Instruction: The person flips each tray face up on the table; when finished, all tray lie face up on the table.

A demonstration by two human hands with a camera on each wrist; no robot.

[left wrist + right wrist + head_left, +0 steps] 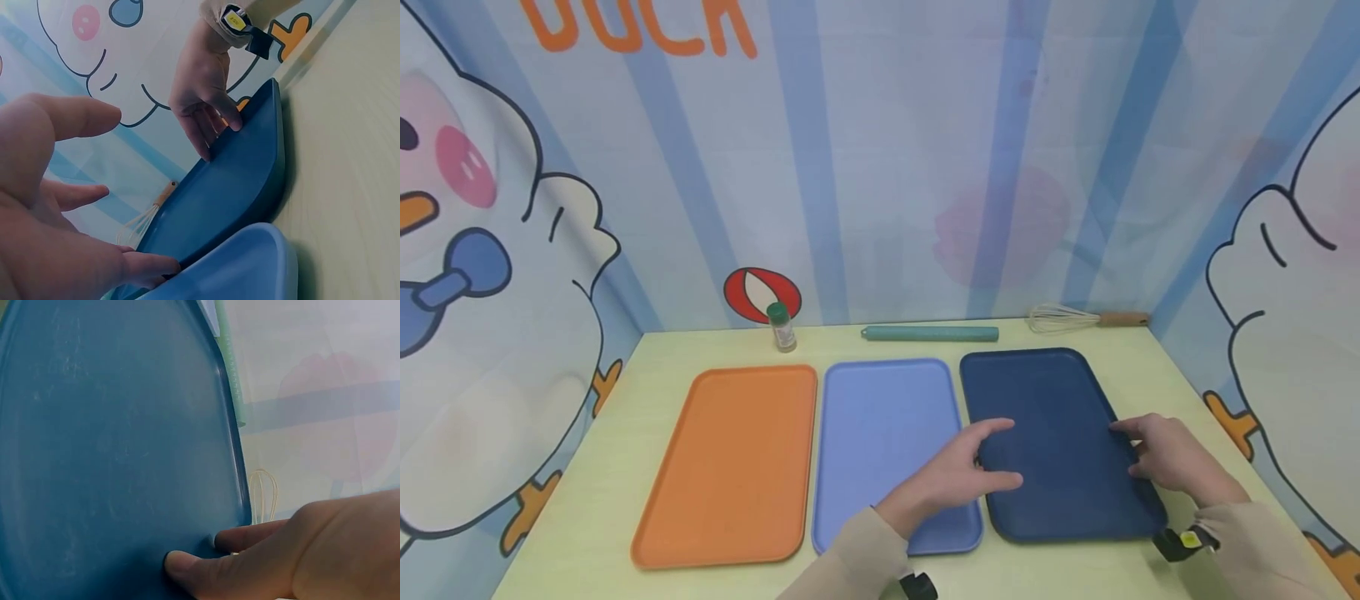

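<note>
A navy blue tray (1051,450) lies between both hands. My left hand (958,467) is at its left side, with thumb and forefinger spread apart over the tray. In the left wrist view, a lower fingertip of that hand meets the near rim of the navy tray (215,194). At the opposite long edge, my right hand (1172,457) touches the rim with its thumb and fingertips. The right wrist view shows that thumb low on the tray (125,437); some fingers are hidden. Under the left forearm lies part of a light blue tray (887,442).
An orange tray (737,467) lies at left. Along the back of the table (587,500) are a green-capped small bottle (782,329), a teal rod (930,334) and a whisk with a wooden handle (1120,319). A printed cloth (895,167) stands behind and at the sides.
</note>
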